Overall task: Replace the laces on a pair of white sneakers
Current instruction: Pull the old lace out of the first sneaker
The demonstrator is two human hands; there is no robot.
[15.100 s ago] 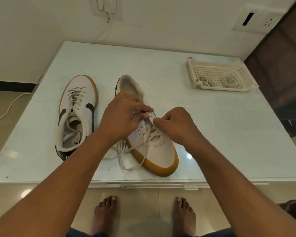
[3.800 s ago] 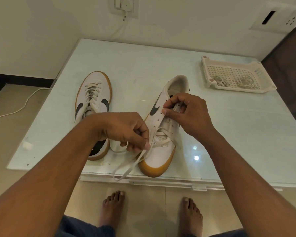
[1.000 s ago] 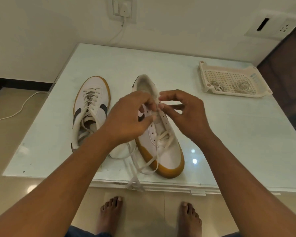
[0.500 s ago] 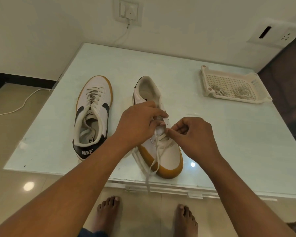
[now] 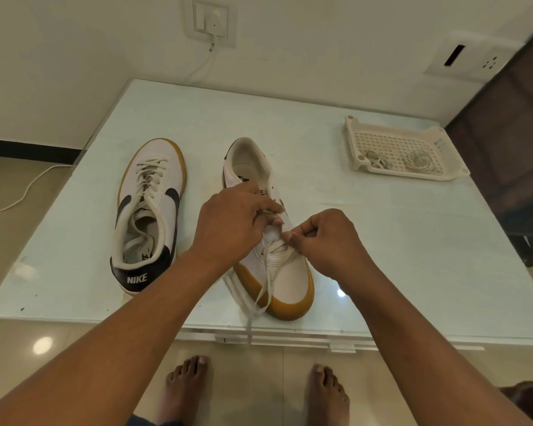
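Two white sneakers with tan soles stand side by side on a pale glass-topped table (image 5: 388, 241). The laced sneaker (image 5: 150, 210) on the left points away from the person; its black heel tab reads "NIKE" in white capitals, and a black swoosh runs along each side. The second sneaker (image 5: 277, 272) points its toe toward the person and sits near the front edge of the table. On its tongue label only a letter "E" shows past the knuckles; the rest is hidden.

Both hands meet over the second sneaker's eyelets. The left hand (image 5: 231, 222) has its fingers curled down onto the tongue and eyelet row, gripping the shoe there. The right hand (image 5: 323, 238) pinches the lace (image 5: 266, 290) between thumb and forefinger, just beside the left fingertips. From the lowest eyelets the lace's loose ends trail down over the toe and hang past the table edge.

At the far right of the table lies a cream slotted tray (image 5: 350, 139) holding coiled spare laces (image 5: 417, 159). A wall socket (image 5: 211, 21) with a white cable (image 5: 197, 66) plugged in is above the table.
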